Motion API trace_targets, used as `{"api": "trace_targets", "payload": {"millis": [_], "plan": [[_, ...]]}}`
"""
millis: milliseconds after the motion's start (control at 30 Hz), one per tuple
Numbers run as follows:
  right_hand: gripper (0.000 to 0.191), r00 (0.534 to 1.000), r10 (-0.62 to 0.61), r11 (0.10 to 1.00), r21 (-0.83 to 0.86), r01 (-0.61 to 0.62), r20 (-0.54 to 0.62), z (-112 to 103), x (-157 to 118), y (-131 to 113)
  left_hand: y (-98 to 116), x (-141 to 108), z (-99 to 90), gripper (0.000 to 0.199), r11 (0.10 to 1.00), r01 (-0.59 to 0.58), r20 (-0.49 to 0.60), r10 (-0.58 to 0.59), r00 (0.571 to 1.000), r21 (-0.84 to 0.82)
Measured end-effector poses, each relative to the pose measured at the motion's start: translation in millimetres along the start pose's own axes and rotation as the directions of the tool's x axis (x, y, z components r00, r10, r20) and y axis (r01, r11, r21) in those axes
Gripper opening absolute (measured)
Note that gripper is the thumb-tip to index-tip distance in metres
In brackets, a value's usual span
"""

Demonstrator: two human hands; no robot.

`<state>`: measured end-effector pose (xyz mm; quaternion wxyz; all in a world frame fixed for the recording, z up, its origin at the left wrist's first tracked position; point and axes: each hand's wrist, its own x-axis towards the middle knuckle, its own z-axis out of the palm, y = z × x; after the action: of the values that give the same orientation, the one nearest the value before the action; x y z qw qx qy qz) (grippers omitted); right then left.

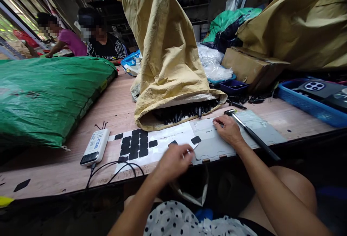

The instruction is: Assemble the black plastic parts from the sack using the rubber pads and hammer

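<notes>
My left hand (175, 162) is at the table's front edge with its fingers curled in; whatever they hold, if anything, is hidden. Just past its knuckles lies a black rounded-square pad (172, 143), partly covered. My right hand (229, 131) rests over a grey board (260, 124), thumb and fingertips drawn together, their contents too small to make out. Beside it lies a hammer (252, 134) with a dark handle. A white sheet (159, 156) carries rows of black pads (135, 144). One loose pad (196, 140) sits between my hands.
A tan sack (165, 59) lies open toward me, with many black pieces (187, 114) in its mouth. A white power bank (95, 145) with cables, a green sack (51, 95), a cardboard box (252, 66) and a blue tray (306, 102) surround the work area. Two people sit behind.
</notes>
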<state>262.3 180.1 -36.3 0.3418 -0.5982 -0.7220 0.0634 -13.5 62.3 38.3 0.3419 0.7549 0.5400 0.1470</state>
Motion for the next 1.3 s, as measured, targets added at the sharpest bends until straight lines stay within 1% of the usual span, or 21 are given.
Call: {"api": "trace_targets", "payload": {"millis": [33,67,100,133,167,233,333,400,467,567,633,700,800,867,933,1000,1067,1133,1167,1233,1300], "plan": [[0.02,1.0,-0.001,1.0,-0.002,0.001,0.001,0.1,0.1,0.3,-4.8,15.6,-18.9,0.028,0.998,0.035,-0.172,-0.026,0.985,0.054],[0.02,1.0,-0.002,1.0,-0.003,0.002,0.003,0.3,0.2,0.6,-12.8,31.9,-36.0,0.027,0.988,0.091,-0.342,-0.044,0.939,0.123],[0.02,1.0,-0.003,1.0,-0.002,0.003,0.004,0.4,0.4,0.9,-23.0,48.1,-50.6,0.029,0.966,0.175,-0.474,-0.065,0.878,0.19],[0.021,1.0,-0.004,1.0,0.001,0.004,0.003,0.5,0.6,1.2,-34.3,63.0,-62.3,0.034,0.927,0.279,-0.545,-0.104,0.832,0.249],[0.021,1.0,-0.004,1.0,0.004,0.004,0.001,0.7,0.9,1.4,-45.6,75.9,-71.1,0.039,0.875,0.383,-0.546,-0.174,0.819,0.295],[0.022,1.0,-0.001,1.0,0.01,0.001,-0.001,1.2,1.4,1.8,-64.4,93.9,-81.1,0.047,0.792,0.483,-0.49,-0.273,0.828,0.375],[0.022,1.0,0.001,1.0,0.01,-0.001,-0.006,2.0,1.9,2.3,-77.1,100.0,-85.9,0.046,0.759,0.491,-0.431,-0.307,0.849,0.427],[0.022,1.0,-0.002,1.0,0.005,0.002,-0.009,2.3,2.1,2.3,-75.1,93.0,-88.1,0.044,0.754,0.485,-0.416,-0.306,0.856,0.442],[0.022,1.0,-0.006,1.0,0.001,0.006,-0.008,2.1,2.1,1.9,-66.7,81.3,-89.1,0.038,0.764,0.442,-0.395,-0.266,0.879,0.47],[0.022,1.0,-0.003,1.0,0.0,0.003,-0.004,1.1,1.6,1.2,-47.1,64.2,-78.5,0.028,0.842,0.278,-0.383,-0.093,0.919,0.463],[0.022,1.0,-0.003,1.0,-0.005,0.003,-0.007,0.7,0.7,1.0,-34.5,58.1,-59.0,0.024,0.916,0.129,-0.365,0.02,0.931,0.379],[0.022,1.0,-0.009,1.0,-0.008,0.008,-0.015,0.8,-0.5,0.8,-26.7,57.5,-32.6,0.021,0.966,-0.008,-0.317,0.092,0.944,0.258],[0.022,0.999,-0.018,1.0,-0.003,0.018,-0.028,1.4,-1.5,-0.6,-26.8,61.5,4.1,0.018,0.984,-0.092,-0.329,0.138,0.934,0.152],[0.022,0.999,-0.023,1.0,0.014,0.024,-0.029,0.6,-1.0,-2.8,-31.5,63.5,18.1,0.022,0.988,-0.111,-0.383,0.145,0.912,0.109],[0.023,0.999,-0.017,0.999,0.041,0.018,-0.041,-3.1,-0.2,-4.8,-35.7,64.0,23.1,0.027,0.99,-0.127,-0.422,0.142,0.895,0.064],[0.023,0.995,0.037,0.999,0.009,-0.036,-0.092,-11.0,-0.2,-3.8,-37.8,63.6,22.9,0.025,0.99,-0.132,-0.427,0.136,0.894,0.039],[0.026,0.968,0.165,0.976,-0.112,-0.188,-0.189,-22.8,-1.1,2.5,-38.0,63.4,21.5,0.019,0.991,-0.13,-0.427,0.131,0.895,0.031],[0.034,0.909,0.319,0.889,-0.249,-0.385,-0.268,-36.0,-2.5,14.4,-37.6,63.8,20.9,0.016,0.99,-0.136,-0.424,0.136,0.895,0.032],[0.04,0.881,0.386,0.835,-0.302,-0.459,-0.273,-42.1,-2.9,21.4,-37.4,64.2,20.9,0.016,0.99,-0.138,-0.423,0.138,0.895,0.032],[0.046,0.861,0.472,0.775,-0.377,-0.508,-0.19,-52.4,-3.1,34.6,-36.9,64.8,21.0,0.015,0.991,-0.13,-0.418,0.13,0.899,0.029],[0.04,0.869,0.489,0.782,-0.407,-0.472,-0.068,-59.3,-2.8,42.1,-36.7,65.2,20.9,0.015,0.993,-0.115,-0.412,0.113,0.904,0.02]]}}
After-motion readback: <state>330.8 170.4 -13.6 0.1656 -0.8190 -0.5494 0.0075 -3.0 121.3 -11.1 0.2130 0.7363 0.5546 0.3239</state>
